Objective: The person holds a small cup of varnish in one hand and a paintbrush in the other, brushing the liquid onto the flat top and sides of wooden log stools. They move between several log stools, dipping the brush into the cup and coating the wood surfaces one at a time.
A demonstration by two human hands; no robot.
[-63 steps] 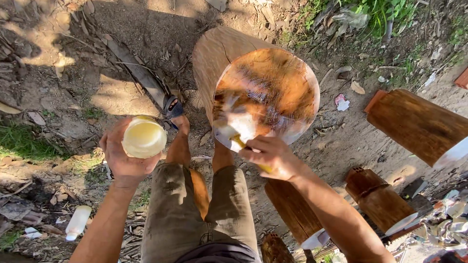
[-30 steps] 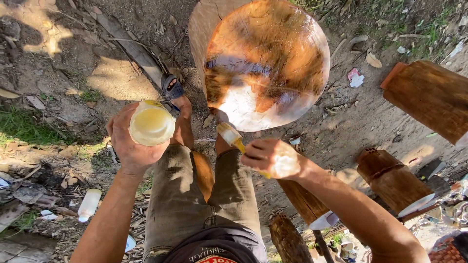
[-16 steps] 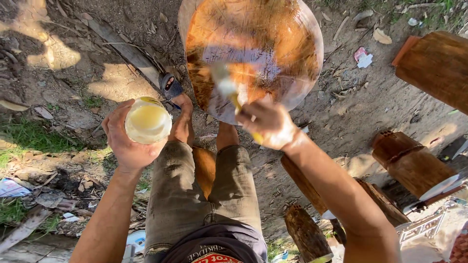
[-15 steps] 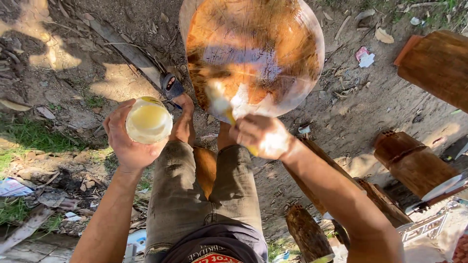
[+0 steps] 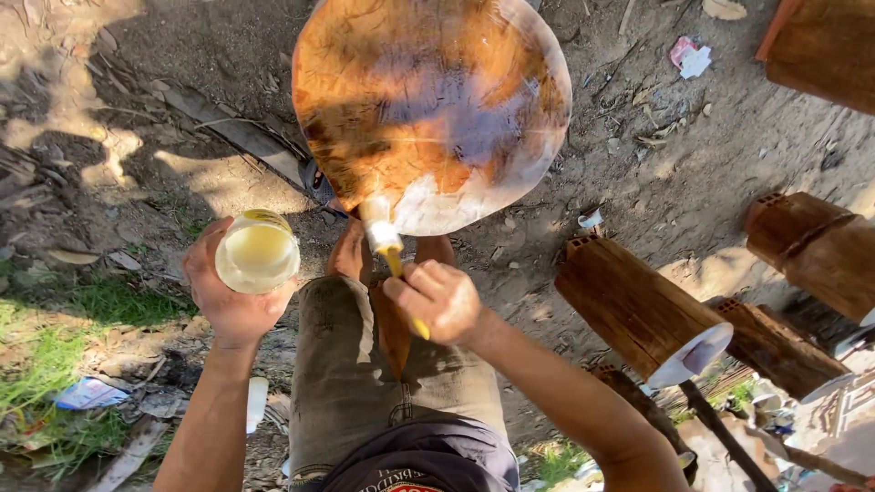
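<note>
A round wooden slab [image 5: 428,100] with a glossy orange-brown top stands in front of my knees, on a wooden post hidden between my legs. My right hand [image 5: 436,299] is closed on a yellow-handled paintbrush [image 5: 387,251]; its pale bristles touch the slab's near edge, where a whitish patch shows. My left hand [image 5: 232,296] holds up a clear jar of pale yellow liquid [image 5: 257,252], to the left of the slab and apart from it.
Bare dirt with twigs and litter lies all around. Several varnished log stools [image 5: 643,310] lie tipped over at the right, another wooden piece [image 5: 820,46] at top right. Grass and paper scraps [image 5: 87,394] are at lower left. A sandalled foot [image 5: 319,182] shows beneath the slab.
The brush has swept over the slab's near part and come back to its near edge. The jar has stayed held at the left. My view has closed in on the slab.
</note>
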